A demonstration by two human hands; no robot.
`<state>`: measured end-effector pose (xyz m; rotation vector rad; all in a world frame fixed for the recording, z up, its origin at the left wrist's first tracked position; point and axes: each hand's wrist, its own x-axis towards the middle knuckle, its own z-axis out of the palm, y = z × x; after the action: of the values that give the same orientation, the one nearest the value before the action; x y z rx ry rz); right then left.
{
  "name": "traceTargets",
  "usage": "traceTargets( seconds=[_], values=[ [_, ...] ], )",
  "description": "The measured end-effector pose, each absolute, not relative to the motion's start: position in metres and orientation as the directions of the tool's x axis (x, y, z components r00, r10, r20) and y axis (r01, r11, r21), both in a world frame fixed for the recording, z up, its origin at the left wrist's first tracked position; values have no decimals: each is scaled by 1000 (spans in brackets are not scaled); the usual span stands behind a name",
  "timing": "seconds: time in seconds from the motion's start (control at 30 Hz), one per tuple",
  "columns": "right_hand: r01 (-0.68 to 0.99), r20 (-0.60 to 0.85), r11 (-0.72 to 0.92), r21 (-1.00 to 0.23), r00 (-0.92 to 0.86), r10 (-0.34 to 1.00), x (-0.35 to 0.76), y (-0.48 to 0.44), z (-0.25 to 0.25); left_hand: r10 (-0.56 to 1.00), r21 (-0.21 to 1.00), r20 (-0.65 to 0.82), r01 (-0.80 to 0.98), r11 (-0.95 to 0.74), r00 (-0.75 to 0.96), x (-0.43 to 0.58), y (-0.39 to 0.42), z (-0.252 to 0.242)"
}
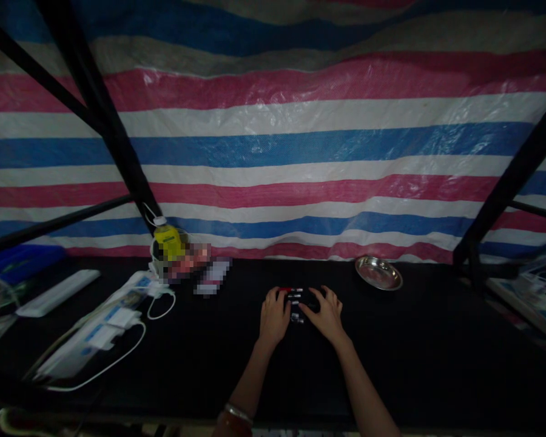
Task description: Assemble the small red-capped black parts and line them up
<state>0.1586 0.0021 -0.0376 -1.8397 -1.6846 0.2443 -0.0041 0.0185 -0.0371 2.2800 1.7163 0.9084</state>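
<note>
At the bottom middle of the frame two bare forearms reach up, the left one with a bracelet at the wrist. They end at the left hand and the right hand, which lie palm down, close together on the black desk just below the centre. The fingers of both hands are bent and point inward at a cluster of small parts, silvery and red on something dark, which sits on the desk between the two hands and touches the fingertips. It is too dim and small to tell whether either hand is pinching a piece or only resting on them.

To the lower left lie white packets with a white cable looping round them, and further left a long white bar. Up and right of the hands, near the back edge of the desk, sits a shallow metal dish, well apart from them. At the back left stands a yellow bottle at the foot of a slanting black pole. Behind everything hangs a tarp striped red, white and blue, filling the upper frame
</note>
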Motion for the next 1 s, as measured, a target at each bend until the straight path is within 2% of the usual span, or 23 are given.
traceTargets(
  seconds=[0.2, 0.53, 1.0],
  values=[
    [853, 237, 23, -521, 119, 964, 158, 1, -38, 917, 458, 357, 823, -336, 176, -3, 18, -36],
    [843, 264, 21, -538, 145, 954, 160, 5, -43, 920, 495, 364, 807, -322, 143, -3, 16, -34],
    [867, 265, -1, -498, 154, 952, 157, 4, -40, 922, 527, 372, 792, -307, 109, -4, 17, -35]
  ],
)
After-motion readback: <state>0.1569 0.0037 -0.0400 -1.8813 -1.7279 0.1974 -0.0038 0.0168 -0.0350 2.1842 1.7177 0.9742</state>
